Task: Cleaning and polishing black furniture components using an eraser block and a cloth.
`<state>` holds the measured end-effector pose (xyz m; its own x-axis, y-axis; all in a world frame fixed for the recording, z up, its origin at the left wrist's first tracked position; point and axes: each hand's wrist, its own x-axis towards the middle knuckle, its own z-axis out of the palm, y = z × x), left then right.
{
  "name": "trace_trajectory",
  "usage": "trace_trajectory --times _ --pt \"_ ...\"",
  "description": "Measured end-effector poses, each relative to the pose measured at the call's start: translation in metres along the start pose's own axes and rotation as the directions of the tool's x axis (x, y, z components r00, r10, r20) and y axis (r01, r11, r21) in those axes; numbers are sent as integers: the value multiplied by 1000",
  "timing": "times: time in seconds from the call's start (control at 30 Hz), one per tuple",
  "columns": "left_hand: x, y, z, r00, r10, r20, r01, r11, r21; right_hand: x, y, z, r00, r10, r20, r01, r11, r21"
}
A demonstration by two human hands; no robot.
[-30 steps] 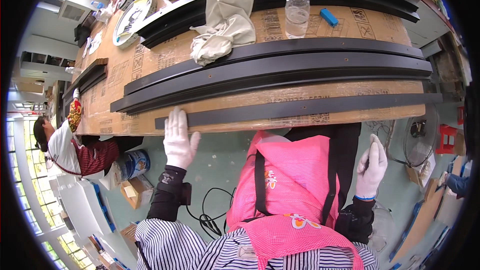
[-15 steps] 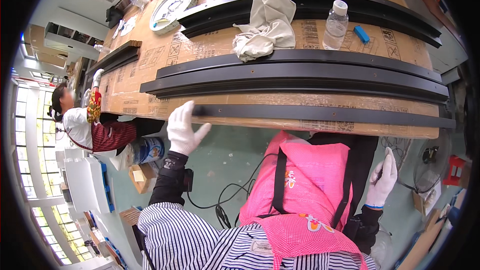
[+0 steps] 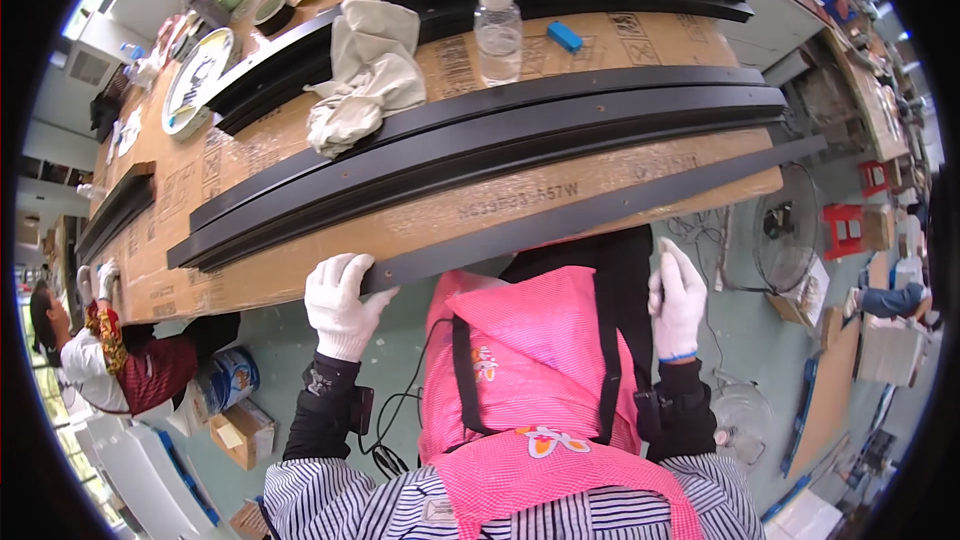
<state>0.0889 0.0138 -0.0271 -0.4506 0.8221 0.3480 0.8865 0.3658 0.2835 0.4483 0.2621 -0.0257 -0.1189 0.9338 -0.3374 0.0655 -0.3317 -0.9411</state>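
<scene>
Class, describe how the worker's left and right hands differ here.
The left hand grips the left end of a black strip; the right hand is off the strip. A blue hem edges the right hand's glove; none shows on the left hand's. Both hands wear white gloves.

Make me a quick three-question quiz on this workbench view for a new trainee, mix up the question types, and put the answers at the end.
1. Which gloved hand is at the left end of the front black strip, and which is apart from the strip?
2. True or false: the blue block lies to the right of the clear bottle.
3. Fill in the missing word: a crumpled beige ____ lies to the left of the clear bottle.

Key:
1. The left hand is at that end; the right hand is apart from the strip.
2. True.
3. Cloth.
</scene>
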Motion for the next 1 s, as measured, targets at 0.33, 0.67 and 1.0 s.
trace_trajectory --times 0.33,0.67,1.0 --pt "46 70 47 991 133 33 -128 983 -133 125 4 6 837 -540 -87 383 692 -612" --pt "21 -21 26 984 47 170 -3 968 -250 32 18 105 705 -649 287 646 420 -637" --pt "20 -28 28 985 69 157 -22 959 -282 -60 50 211 473 -595 650 875 231 -425"
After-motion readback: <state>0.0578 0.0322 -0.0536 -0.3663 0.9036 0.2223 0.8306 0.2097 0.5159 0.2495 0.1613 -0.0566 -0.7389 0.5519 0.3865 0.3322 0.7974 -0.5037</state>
